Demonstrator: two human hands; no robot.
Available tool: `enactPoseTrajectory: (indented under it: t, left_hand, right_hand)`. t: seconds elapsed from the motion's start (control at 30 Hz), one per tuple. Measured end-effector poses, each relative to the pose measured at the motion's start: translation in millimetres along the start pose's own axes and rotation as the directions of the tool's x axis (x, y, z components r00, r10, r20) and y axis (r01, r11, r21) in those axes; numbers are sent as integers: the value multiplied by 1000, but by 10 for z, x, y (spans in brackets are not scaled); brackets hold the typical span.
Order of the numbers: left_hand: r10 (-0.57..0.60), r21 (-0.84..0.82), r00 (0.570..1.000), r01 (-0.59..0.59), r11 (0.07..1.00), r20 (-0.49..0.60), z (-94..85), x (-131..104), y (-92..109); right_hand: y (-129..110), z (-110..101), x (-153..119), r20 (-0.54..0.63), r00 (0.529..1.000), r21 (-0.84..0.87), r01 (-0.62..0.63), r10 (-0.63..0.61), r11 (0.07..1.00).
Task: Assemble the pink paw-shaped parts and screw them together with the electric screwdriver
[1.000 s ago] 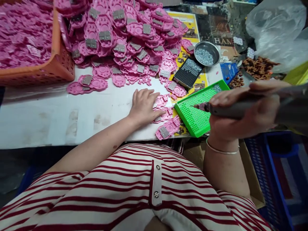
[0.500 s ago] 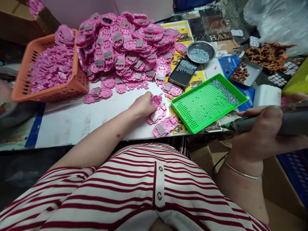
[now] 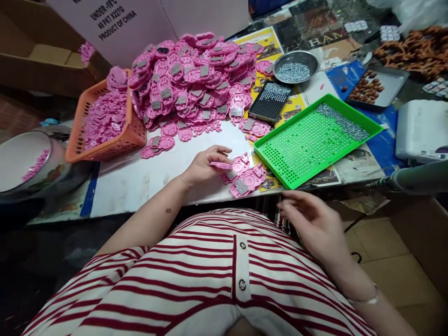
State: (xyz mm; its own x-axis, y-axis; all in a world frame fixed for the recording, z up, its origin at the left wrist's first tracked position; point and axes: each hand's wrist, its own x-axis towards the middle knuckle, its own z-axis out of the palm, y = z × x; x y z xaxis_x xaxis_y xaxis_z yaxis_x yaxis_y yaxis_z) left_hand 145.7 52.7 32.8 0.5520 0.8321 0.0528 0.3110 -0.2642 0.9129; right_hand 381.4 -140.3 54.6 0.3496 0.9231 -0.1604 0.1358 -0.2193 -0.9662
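Observation:
My left hand (image 3: 206, 167) pinches a small pink plastic piece (image 3: 221, 165) between thumb and fingers, just above the white work surface. Beside it lie two pink plastic housings with grey metal plates, the farther housing (image 3: 241, 163) partly behind the held piece and the nearer housing (image 3: 252, 179) by the table edge. My right hand (image 3: 317, 224) is in front of the edge, slightly blurred, its fingers loosely apart with nothing seen in them. To its right a grey electric screwdriver (image 3: 422, 177) points left, apart from the hand.
A large heap of pink housings (image 3: 196, 79) stands at the back. An orange basket (image 3: 138, 133) of small pink parts is at left, near a white bowl (image 3: 21, 158). The green perforated tray (image 3: 297, 175), a black tray (image 3: 259, 114) and a metal dish (image 3: 313, 58) hold screws.
My right hand has let go of the screwdriver and moved left toward the table edge. My left hand has lifted and turned the small pink piece. The view has shifted.

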Motion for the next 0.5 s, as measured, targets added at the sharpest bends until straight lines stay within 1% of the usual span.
enactPoseTrajectory:
  t: [0.03, 0.07, 0.1, 0.13, 0.2, 0.27, 0.37, 0.43, 0.5]
  left_hand:
    - [-24, -10, 999, 24, 1000, 28, 6, 14, 13]
    - [-53, -11, 996, 54, 998, 65, 13, 32, 32]
    - [-90, -6, 991, 91, 996, 103, 19, 53, 57]
    - [-139, -1, 981, 141, 990, 135, 23, 76, 85]
    - [-257, -17, 951, 264, 964, 171, 20, 121, 137]
    - [-357, -60, 920, 370, 927, 164, -1, 155, 164]
    - [-418, -140, 901, 431, 892, 113, -54, 162, 147]
    - [-450, -212, 884, 467, 859, 127, -81, 126, 118]
    - [-494, -292, 851, 525, 800, 175, -88, 60, 100]
  right_hand:
    - [46, 101, 28, 100, 989, 75, -116, 109, 990]
    - [82, 189, 68, 201, 958, 145, -237, 206, 961]
    - [102, 265, 115, 278, 920, 205, -339, 277, 918]
    - [105, 332, 165, 320, 892, 254, -406, 319, 878]
    - [67, 448, 261, 361, 862, 327, -475, 356, 817]
    - [-1, 557, 350, 377, 860, 361, -478, 343, 801]
    - [-62, 724, 479, 356, 888, 329, -411, 291, 851]
    - [-49, 835, 563, 280, 927, 231, -319, 251, 919]
    - [-14, 941, 641, 217, 961, 90, -196, 173, 976]
